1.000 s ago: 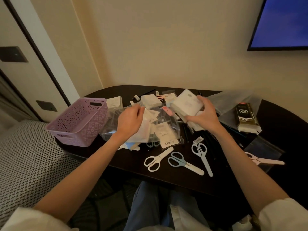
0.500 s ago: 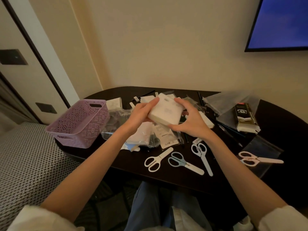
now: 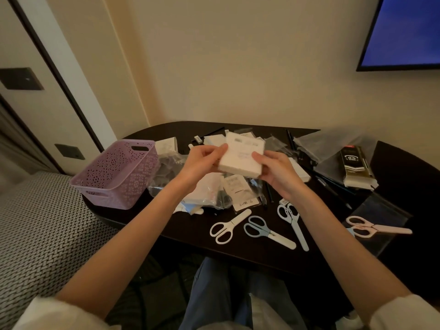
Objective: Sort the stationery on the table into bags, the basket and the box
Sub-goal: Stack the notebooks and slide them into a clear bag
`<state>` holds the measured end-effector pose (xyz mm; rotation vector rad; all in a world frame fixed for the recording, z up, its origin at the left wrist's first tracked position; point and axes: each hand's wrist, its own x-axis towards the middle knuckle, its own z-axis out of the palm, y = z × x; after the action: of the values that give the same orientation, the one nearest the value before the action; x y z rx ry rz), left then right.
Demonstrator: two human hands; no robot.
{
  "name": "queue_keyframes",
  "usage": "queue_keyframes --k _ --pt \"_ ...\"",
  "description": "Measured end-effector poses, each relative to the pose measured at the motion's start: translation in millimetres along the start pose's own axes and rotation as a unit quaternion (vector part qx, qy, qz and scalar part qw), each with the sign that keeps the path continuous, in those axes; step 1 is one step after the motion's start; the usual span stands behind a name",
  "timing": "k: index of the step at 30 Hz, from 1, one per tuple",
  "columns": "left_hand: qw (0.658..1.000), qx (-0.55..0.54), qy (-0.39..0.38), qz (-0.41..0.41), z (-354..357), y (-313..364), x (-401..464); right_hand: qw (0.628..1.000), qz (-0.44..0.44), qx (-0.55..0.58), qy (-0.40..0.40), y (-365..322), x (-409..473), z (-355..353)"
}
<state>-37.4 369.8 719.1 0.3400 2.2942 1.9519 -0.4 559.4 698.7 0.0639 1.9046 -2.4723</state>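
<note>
Two hands (image 3: 240,166) hold one white box (image 3: 241,154) above four scissors (image 3: 267,232).

I see a basket (image 3: 116,172) on the table's (image 3: 250,256) left end. Right of it lies a heap of packets (image 3: 214,194). Three scissors (image 3: 259,228) lie nearer me; a fourth pair (image 3: 373,227) lies far right, on a bag (image 3: 381,210).

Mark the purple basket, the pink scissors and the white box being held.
purple basket (image 3: 114,173), head view, on its perforated front wall.
pink scissors (image 3: 364,226), head view, on the handle loops.
white box (image 3: 242,156), head view, on its top face between the hands.
</note>
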Motion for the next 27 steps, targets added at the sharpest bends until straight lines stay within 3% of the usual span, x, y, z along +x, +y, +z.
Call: queue_keyframes --k 2,4,6,9,13,18,24,27 --pt "0.989 0.123 0.045 0.067 -9 -8 0 0.998 0.009 0.012 0.065 -2 1 -7" --pt "0.948 0.281 0.086 0.127 -20 -19 -2 0.991 0.026 -0.054 0.121 -1 3 -17" --pt "0.905 0.386 0.088 0.154 -24 -31 -9 0.985 0.052 -0.120 0.114 0 6 -24" --pt "0.868 0.468 0.050 0.158 -23 -44 -22 0.979 0.081 -0.164 0.094 5 10 -21" --pt "0.853 0.497 0.043 0.156 -20 -51 -27 0.973 0.088 -0.203 0.070 13 24 -3" --pt "0.801 0.572 0.063 0.164 -11 -55 -29 0.963 0.085 -0.249 0.051 23 41 13" --pt "0.819 0.545 0.061 0.171 -12 -55 -30 0.981 0.165 -0.093 -0.034 35 53 26" --pt "0.836 0.519 0.040 0.173 -16 -59 -29 0.974 0.191 -0.092 -0.083 39 56 33"
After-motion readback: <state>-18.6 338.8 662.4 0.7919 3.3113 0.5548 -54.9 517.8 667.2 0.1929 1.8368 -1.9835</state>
